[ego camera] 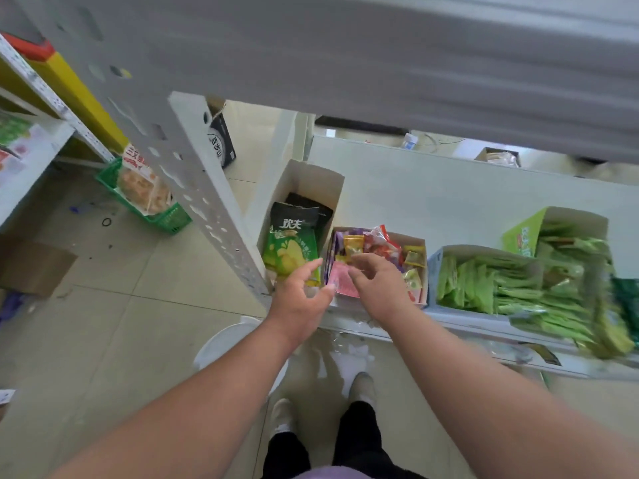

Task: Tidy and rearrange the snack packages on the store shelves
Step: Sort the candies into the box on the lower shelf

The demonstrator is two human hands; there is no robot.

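My left hand [298, 294] and right hand [375, 279] hover, fingers spread and empty, over the candy box [416, 240] beside green "欢夫" bags [292, 248].

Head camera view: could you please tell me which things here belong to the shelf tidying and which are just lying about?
Part of the job:
- left hand and right hand, both open
- box of mixed sweets
- box of green-and-black bags
- boxes of green packets
- shelf

Lying about:
- green basket on the floor
- cardboard box
- black carton
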